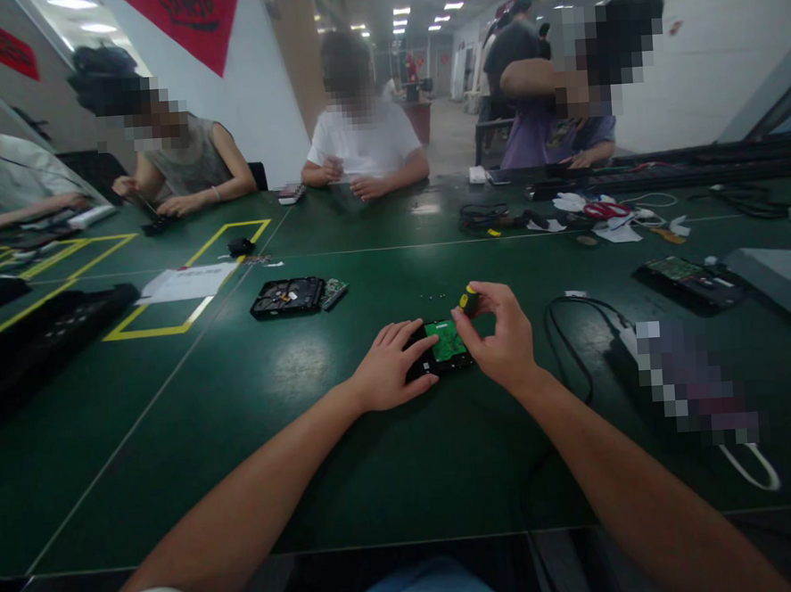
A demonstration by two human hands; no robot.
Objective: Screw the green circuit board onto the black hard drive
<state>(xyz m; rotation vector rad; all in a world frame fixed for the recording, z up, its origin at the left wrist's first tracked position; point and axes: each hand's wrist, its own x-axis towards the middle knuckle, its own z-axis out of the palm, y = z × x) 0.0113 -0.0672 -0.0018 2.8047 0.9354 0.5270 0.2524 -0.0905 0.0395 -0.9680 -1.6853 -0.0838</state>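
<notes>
A hard drive (pixel 427 366) with a green circuit board (pixel 447 339) facing up lies on the table before me. My left hand (pixel 391 366) rests on its left side, fingers spread flat across the casing and the board's edge. Closed around the handle of a yellow and black screwdriver (pixel 467 300), my right hand (pixel 503 334) is over the right part of the board. The screwdriver's tip is too small to make out. Several tiny screws (pixel 434 296) lie just beyond the drive.
Left of the drive are another hard drive (pixel 286 296) and a loose circuit board (pixel 334 293). To the right lie a black cable (pixel 558 331), a blurred-out object (pixel 695 376) and a further drive (pixel 689 282). Several people sit across the green table (pixel 246 484).
</notes>
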